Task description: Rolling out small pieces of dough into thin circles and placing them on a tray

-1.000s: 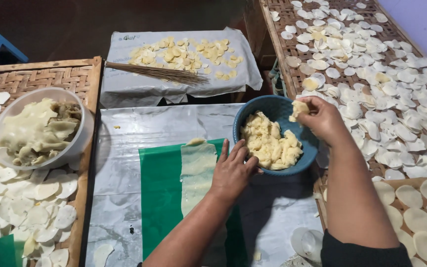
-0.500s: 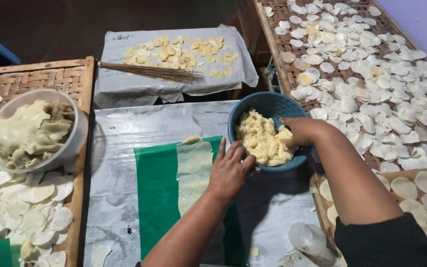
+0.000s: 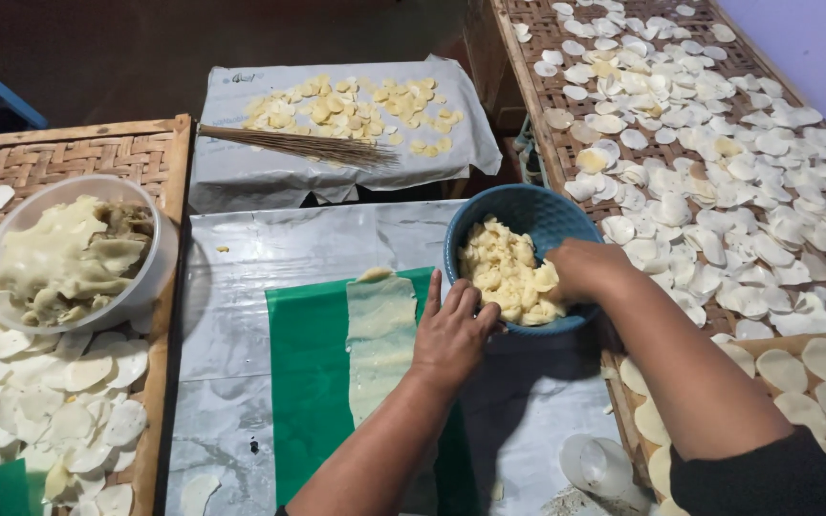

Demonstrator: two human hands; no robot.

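Dim, soft overhead light; sharp, dark upper edge.

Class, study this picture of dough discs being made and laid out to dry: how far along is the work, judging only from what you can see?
Done: many pale discs cover the woven tray on the right. In hand: the right hand is in the blue bowl of dough pieces; the left hand rests beside a dough strip. Left: that strip and a full white bowl.
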